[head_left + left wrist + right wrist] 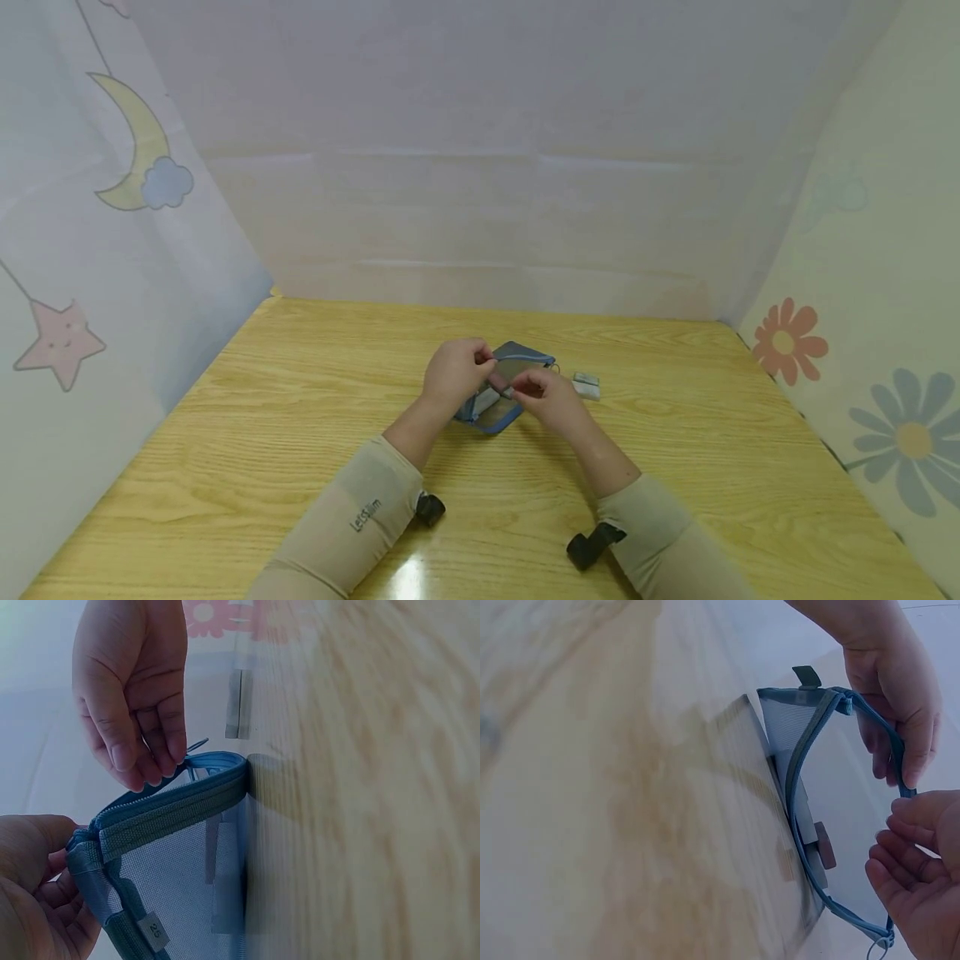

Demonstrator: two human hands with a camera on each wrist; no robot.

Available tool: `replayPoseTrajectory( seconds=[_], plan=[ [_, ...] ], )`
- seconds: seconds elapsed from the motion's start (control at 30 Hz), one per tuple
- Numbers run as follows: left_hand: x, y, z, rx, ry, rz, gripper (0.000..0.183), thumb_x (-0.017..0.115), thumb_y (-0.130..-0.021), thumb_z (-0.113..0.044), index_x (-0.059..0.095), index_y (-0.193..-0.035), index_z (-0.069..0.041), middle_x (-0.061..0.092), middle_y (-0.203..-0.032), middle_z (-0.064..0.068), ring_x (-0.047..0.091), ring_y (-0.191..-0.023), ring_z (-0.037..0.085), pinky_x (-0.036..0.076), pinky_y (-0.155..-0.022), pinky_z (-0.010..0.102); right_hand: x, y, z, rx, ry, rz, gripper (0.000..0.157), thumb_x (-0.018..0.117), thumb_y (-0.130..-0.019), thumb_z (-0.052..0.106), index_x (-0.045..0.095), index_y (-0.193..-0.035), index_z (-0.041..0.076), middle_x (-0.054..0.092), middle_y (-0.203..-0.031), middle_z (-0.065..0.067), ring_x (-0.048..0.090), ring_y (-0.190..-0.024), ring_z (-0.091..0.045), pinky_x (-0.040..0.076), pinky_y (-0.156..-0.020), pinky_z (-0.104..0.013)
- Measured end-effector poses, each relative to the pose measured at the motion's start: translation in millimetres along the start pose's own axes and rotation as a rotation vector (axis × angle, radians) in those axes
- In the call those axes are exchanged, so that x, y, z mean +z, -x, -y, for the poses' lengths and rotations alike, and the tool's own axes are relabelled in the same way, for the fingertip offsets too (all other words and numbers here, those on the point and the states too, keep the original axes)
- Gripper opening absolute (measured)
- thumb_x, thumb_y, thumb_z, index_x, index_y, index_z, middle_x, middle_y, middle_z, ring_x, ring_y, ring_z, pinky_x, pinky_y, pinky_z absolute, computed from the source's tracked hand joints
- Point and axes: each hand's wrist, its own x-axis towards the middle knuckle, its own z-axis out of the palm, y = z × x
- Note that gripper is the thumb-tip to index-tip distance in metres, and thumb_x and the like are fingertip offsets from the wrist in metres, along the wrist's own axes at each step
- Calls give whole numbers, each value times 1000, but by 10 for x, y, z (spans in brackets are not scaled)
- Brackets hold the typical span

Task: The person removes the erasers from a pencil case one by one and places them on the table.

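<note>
A mesh zip pouch (491, 427) with blue trim stands unzipped on the table, its mouth spread wide. My left hand (455, 371) pinches the pouch's rim; the right wrist view shows its thumb and fingers on the blue edge. My right hand (551, 402) hovers at the opposite side of the mouth. In the left wrist view its fingers (161, 724) hang loosely over the zipper, holding nothing. Inside the pouch lie a small reddish-brown block (825, 846) and a pale flat piece (804, 814). A small tag (153, 931) marked 25 sticks out of the pouch's side.
Just right of the pouch, a small white and grey-green block (587, 386) lies on the wooden table (315, 375). A pale fabric backdrop (450, 208) surrounds the table at the back and both sides. Black camera straps (592, 546) sit around both sleeved forearms.
</note>
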Motion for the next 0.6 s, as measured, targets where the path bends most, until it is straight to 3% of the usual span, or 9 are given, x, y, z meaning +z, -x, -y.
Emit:
replayPoseTrajectory(
  seconds=[0.6],
  plan=[
    [-21,19,-19,14,2,3,8,66,-84,-23,65,-78,-20,60,-69,-9,52,-59,8,43,-53,23,88,-59,-65,78,26,-5,13,64,-86,13,67,-97,8,64,-95,-1,61,-90,-19,49,-77,-35]
  ],
)
